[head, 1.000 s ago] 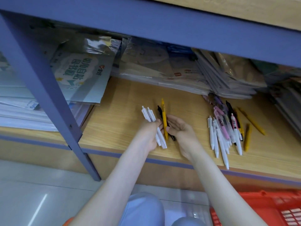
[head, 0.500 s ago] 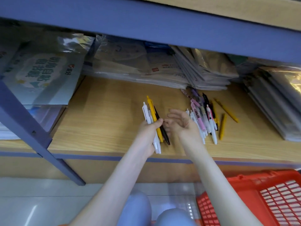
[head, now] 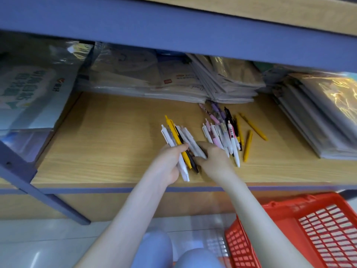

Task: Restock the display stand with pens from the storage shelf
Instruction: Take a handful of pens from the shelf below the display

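Grips a bundle of white, yellow and black pens (head: 172,129) in left hand (head: 169,161); pinches more white pens (head: 189,139) with right hand (head: 214,158), over wooden shelf (head: 116,144), beside loose pen pile (head: 229,134).

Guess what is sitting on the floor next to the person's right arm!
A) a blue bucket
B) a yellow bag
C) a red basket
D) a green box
C: a red basket with grid holes sits on the floor below the shelf, beside the right arm, while the left hand and the right hand grip pens.
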`<act>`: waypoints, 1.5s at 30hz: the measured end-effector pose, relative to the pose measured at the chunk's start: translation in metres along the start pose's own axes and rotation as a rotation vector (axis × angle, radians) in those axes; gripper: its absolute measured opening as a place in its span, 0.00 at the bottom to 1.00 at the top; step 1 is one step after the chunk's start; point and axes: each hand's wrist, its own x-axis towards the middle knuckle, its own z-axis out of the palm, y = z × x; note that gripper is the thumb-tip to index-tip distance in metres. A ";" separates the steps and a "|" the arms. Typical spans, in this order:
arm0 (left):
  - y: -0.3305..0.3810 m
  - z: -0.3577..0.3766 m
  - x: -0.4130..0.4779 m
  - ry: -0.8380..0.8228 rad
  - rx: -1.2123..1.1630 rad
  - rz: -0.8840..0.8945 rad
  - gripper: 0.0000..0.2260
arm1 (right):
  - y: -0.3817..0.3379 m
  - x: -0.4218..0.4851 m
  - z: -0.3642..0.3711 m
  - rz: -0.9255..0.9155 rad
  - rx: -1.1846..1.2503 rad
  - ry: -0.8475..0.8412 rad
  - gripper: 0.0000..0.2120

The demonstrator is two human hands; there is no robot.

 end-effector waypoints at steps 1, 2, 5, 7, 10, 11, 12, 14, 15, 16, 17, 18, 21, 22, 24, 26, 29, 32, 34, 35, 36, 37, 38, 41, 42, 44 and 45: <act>0.001 0.000 0.000 0.010 -0.001 0.006 0.05 | -0.001 0.001 0.001 0.003 0.091 -0.020 0.18; 0.001 0.000 0.000 0.017 -0.009 0.012 0.04 | -0.003 0.001 0.001 0.003 0.178 -0.030 0.18; -0.001 -0.002 -0.001 0.018 -0.095 0.047 0.07 | -0.005 -0.003 0.007 -0.003 0.358 -0.039 0.18; -0.002 -0.003 -0.003 0.010 -0.148 0.085 0.06 | -0.005 -0.004 0.013 -0.028 0.414 -0.050 0.19; -0.002 -0.003 -0.005 -0.017 -0.209 0.147 0.05 | -0.009 -0.004 0.017 -0.078 0.473 -0.029 0.18; -0.002 -0.003 -0.006 -0.033 -0.227 0.161 0.05 | -0.010 -0.004 0.017 -0.092 0.494 -0.021 0.18; -0.002 -0.002 -0.006 -0.047 -0.244 0.171 0.05 | -0.011 -0.004 0.018 -0.105 0.521 -0.016 0.17; -0.001 -0.002 -0.007 -0.065 -0.273 0.185 0.04 | -0.013 -0.004 0.019 -0.122 0.583 -0.007 0.16; -0.001 -0.003 -0.006 -0.072 -0.281 0.193 0.04 | -0.012 -0.004 0.019 -0.123 0.608 -0.006 0.15; -0.001 -0.004 -0.006 -0.076 -0.283 0.199 0.03 | -0.013 -0.004 0.019 -0.120 0.625 -0.015 0.15; -0.001 -0.005 -0.006 -0.077 -0.285 0.201 0.03 | -0.012 -0.004 0.019 -0.118 0.629 -0.034 0.14; -0.002 -0.006 -0.006 -0.074 -0.282 0.201 0.02 | -0.012 -0.004 0.020 -0.121 0.617 -0.054 0.14; -0.002 -0.008 -0.007 -0.064 -0.269 0.208 0.05 | -0.011 -0.003 0.021 -0.153 0.512 -0.075 0.17; -0.002 -0.009 -0.006 -0.070 -0.269 0.216 0.07 | -0.011 -0.002 0.021 -0.160 0.482 -0.066 0.18; -0.001 -0.009 -0.006 -0.082 -0.258 0.231 0.09 | -0.011 -0.001 0.018 -0.172 0.439 -0.050 0.20; 0.001 -0.010 -0.007 -0.057 -0.215 0.231 0.08 | -0.010 0.000 0.013 -0.186 0.438 -0.068 0.20; 0.003 -0.013 -0.007 -0.017 -0.134 0.227 0.10 | -0.004 0.000 0.004 -0.164 0.428 -0.033 0.19; 0.005 -0.017 -0.006 -0.043 -0.077 0.228 0.09 | 0.016 0.009 0.003 -0.079 -0.055 0.284 0.19; 0.004 -0.019 -0.004 -0.051 -0.032 0.219 0.08 | 0.025 0.014 0.004 0.010 -0.383 0.347 0.19; 0.003 -0.020 -0.003 -0.049 -0.014 0.217 0.08 | 0.027 0.016 0.006 0.047 -0.466 0.320 0.19; 0.003 -0.021 -0.002 -0.048 0.000 0.216 0.09 | 0.027 0.017 0.007 0.067 -0.500 0.289 0.18; 0.002 -0.023 -0.002 -0.048 0.004 0.214 0.10 | 0.025 0.018 0.007 0.073 -0.500 0.270 0.18; 0.001 -0.025 -0.001 -0.055 0.004 0.214 0.10 | 0.023 0.020 0.007 0.072 -0.480 0.258 0.19; 0.001 -0.030 -0.002 -0.091 -0.029 0.205 0.12 | 0.015 0.024 0.004 0.119 -0.318 0.202 0.17; 0.002 -0.031 -0.002 -0.098 -0.037 0.196 0.12 | 0.013 0.025 0.003 0.138 -0.289 0.172 0.15; 0.003 -0.033 -0.003 -0.094 -0.033 0.168 0.11 | 0.009 0.026 0.001 0.166 -0.324 0.094 0.13; 0.003 -0.033 -0.004 -0.080 -0.034 0.150 0.11 | 0.006 0.026 -0.001 0.175 -0.347 0.046 0.12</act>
